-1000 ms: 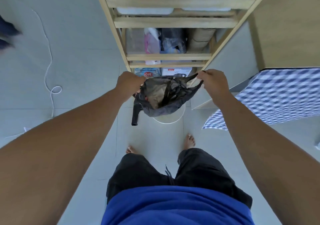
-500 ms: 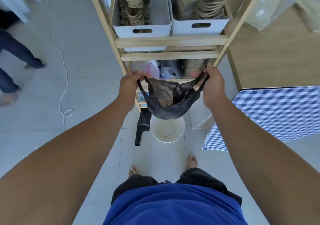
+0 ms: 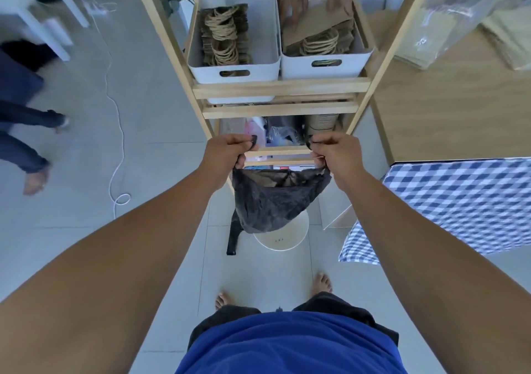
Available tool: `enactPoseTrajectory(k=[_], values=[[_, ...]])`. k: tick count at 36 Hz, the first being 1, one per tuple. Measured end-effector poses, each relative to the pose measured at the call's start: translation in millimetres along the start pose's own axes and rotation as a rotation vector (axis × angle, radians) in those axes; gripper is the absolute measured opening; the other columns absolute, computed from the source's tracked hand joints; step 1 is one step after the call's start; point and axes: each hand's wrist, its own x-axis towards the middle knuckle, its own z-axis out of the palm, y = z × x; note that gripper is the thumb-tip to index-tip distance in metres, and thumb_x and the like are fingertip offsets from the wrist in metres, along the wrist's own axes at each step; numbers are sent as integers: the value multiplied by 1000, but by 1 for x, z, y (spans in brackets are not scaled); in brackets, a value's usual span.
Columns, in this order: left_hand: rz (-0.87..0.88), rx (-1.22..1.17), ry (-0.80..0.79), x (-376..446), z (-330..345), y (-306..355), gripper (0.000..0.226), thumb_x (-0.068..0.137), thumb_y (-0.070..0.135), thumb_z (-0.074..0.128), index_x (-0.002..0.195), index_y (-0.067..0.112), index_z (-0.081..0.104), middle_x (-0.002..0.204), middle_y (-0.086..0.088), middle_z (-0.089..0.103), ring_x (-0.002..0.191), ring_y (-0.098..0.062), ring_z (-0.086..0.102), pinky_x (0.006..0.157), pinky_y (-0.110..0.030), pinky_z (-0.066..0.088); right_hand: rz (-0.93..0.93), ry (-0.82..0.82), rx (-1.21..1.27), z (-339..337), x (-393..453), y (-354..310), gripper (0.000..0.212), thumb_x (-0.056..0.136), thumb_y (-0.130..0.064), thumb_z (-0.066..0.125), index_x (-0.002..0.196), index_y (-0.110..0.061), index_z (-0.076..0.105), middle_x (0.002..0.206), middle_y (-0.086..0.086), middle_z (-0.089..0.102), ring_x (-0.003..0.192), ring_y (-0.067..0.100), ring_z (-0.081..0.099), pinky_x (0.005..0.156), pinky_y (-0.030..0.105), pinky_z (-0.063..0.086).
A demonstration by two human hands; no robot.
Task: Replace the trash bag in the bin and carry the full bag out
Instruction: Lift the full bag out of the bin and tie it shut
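A black trash bag with brownish waste inside hangs in the air between my two hands. My left hand grips the bag's left handle and my right hand grips its right handle, holding its mouth stretched open. Straight below it on the floor stands a small white round bin, with no liner showing inside; the bag hides its far rim. A second strip of black plastic hangs down just left of the bin.
A wooden shelf rack stands right behind the bin, with two white boxes of twine-handled paper bags. A blue checked cloth covers a table on the right. A white cable and another person's legs are at left.
Both hands have lifted the black bag higher, clear of the bin, and pulled its handles further apart. My view has tilted up, showing the upper shelf with the white boxes.
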Motion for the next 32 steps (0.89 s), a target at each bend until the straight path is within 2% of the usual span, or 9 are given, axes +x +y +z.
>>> enactPoseTrajectory(k=[5, 7, 10, 14, 18, 22, 26, 29, 32], values=[[-21, 95, 63, -3, 5, -3, 6, 88, 3, 67, 89, 8, 71, 76, -9, 70, 48, -11, 39, 43, -19, 35, 3, -61, 17, 7, 3, 3, 22, 79, 13, 72, 74, -6, 63, 68, 13, 65, 51, 11, 66, 52, 18, 56], [-26, 174, 50, -4, 5, -3, 15, 87, 3, 66, 79, 13, 72, 73, -4, 64, 52, -12, 39, 46, -19, 34, 20, -112, -5, 10, 4, 4, 17, 82, 14, 68, 77, -3, 67, 73, 14, 67, 57, 14, 68, 59, 18, 59], [-15, 295, 35, -6, 6, -3, 26, 88, 3, 57, 73, 18, 73, 83, 2, 67, 61, -10, 46, 53, -19, 36, 70, -172, -26, 12, 4, 4, 16, 87, 15, 61, 82, 3, 70, 85, 18, 68, 70, 19, 70, 67, 19, 61], [-40, 334, -11, -5, 2, -4, 29, 92, -3, 50, 92, 14, 73, 101, -4, 70, 69, -11, 51, 55, -20, 38, 61, -177, -40, 13, 2, 4, 13, 86, 14, 63, 86, 2, 69, 92, 24, 69, 65, 17, 72, 64, 19, 60], [-19, 252, -46, -5, -4, -8, 29, 98, -6, 43, 104, 9, 67, 106, -19, 68, 69, -13, 57, 55, -18, 44, 95, -141, 41, 12, -2, 4, 17, 83, 13, 67, 82, -4, 65, 84, 20, 69, 66, 22, 73, 65, 26, 62], [-34, 28, -38, -8, -6, -6, 25, 101, -7, 38, 123, 4, 45, 96, -24, 63, 62, -17, 60, 52, -18, 42, 121, -112, 142, 12, -5, 4, 13, 83, 14, 66, 92, 4, 67, 72, 17, 66, 49, 16, 67, 56, 23, 59], [-49, 65, -20, -9, -7, -6, 18, 101, -2, 45, 97, -3, 62, 84, -22, 61, 60, -20, 57, 53, -20, 45, 107, -51, 66, 12, -3, 10, 17, 86, 4, 69, 103, 2, 70, 63, 9, 63, 42, 11, 55, 52, 22, 55], [-26, 198, 26, -11, -8, -6, 16, 99, 9, 55, 97, 5, 70, 75, -12, 69, 57, -17, 58, 51, -22, 47, 123, -50, 60, 12, 1, 13, 12, 88, -1, 69, 99, -3, 71, 53, 3, 60, 43, 15, 53, 59, 26, 54], [11, 285, 110, -9, -10, -5, 14, 97, 16, 59, 101, 13, 72, 76, -6, 71, 56, -11, 55, 47, -16, 44, 140, -67, 137, 14, 5, 14, 8, 87, 0, 69, 89, -8, 71, 54, 4, 60, 46, 17, 54, 63, 29, 52]])
